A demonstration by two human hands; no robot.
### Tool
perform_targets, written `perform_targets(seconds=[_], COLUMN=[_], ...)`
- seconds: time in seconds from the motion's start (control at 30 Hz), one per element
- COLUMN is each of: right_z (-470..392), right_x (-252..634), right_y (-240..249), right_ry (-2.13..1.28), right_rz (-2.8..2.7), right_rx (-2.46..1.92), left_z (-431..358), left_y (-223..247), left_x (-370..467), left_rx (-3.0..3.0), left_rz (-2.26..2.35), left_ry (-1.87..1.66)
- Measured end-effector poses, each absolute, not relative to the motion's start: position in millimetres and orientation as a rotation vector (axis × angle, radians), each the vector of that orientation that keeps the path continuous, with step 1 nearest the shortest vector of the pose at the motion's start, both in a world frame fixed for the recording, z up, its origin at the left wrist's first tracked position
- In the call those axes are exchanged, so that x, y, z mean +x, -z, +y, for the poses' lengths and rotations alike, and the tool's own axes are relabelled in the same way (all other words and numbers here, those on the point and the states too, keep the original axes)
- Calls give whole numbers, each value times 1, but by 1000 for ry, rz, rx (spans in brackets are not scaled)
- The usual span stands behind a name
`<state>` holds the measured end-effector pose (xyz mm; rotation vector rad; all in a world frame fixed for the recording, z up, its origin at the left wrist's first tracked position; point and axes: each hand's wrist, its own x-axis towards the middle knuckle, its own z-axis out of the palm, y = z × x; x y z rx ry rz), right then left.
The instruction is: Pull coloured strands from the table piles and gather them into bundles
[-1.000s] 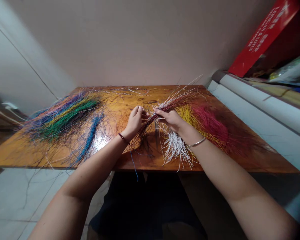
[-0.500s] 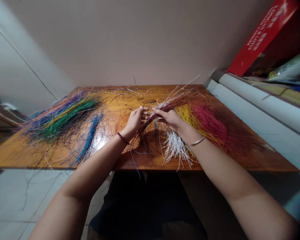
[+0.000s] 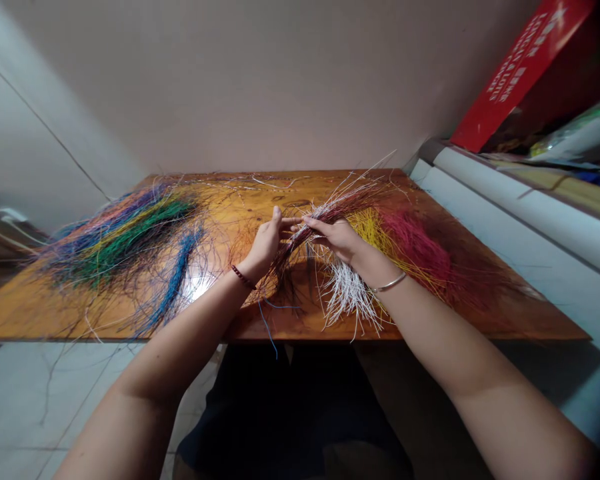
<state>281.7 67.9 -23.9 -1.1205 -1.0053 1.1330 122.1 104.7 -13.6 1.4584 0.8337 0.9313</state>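
Note:
My right hand (image 3: 343, 237) is closed around a bundle of thin dark red and white strands (image 3: 337, 208), which look like wire or cord. The bundle slants from lower left to upper right. At its lower end my left hand (image 3: 267, 243) has its thumb raised apart and its fingers stretched to the strands, touching them near my right fingertips. Loose white strands (image 3: 353, 300) lie under my right hand. Right of them are yellow strands (image 3: 373, 230) and a crimson pile (image 3: 417, 243). A blue strand (image 3: 267, 327) hangs over the table's front edge.
Green strands (image 3: 140, 237) and other coloured bundles cover the left of the wooden table (image 3: 240, 200). A blue bundle (image 3: 180, 277) lies nearer. Behind the table stands a wall. A red box (image 3: 515, 73) and pale rolls (image 3: 535, 207) are at the right.
The left thumb has lifted away from its fingers, and those fingers have straightened toward the bundle. My right hand keeps its hold, and the view has shifted slightly.

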Motion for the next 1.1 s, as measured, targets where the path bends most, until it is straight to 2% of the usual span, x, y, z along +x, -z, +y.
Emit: perform_targets(seconds=[0.27, 0.67, 0.9, 1.1], right_z=[67, 72, 76, 76], right_x=[282, 284, 284, 281], right_y=[23, 27, 25, 24], right_ry=[-1123, -1135, -1151, -1142], right_rz=[-998, -988, -967, -1021], right_rx=[-1131, -1109, -1100, -1087], left_z=[105, 116, 114, 51], left_y=[14, 3, -60, -135], left_x=[124, 113, 96, 161], left_rx=[1601, 1470, 1304, 1453], left_rz=[837, 907, 962, 635], left_ry=[-1034, -1282, -1706, -1697])
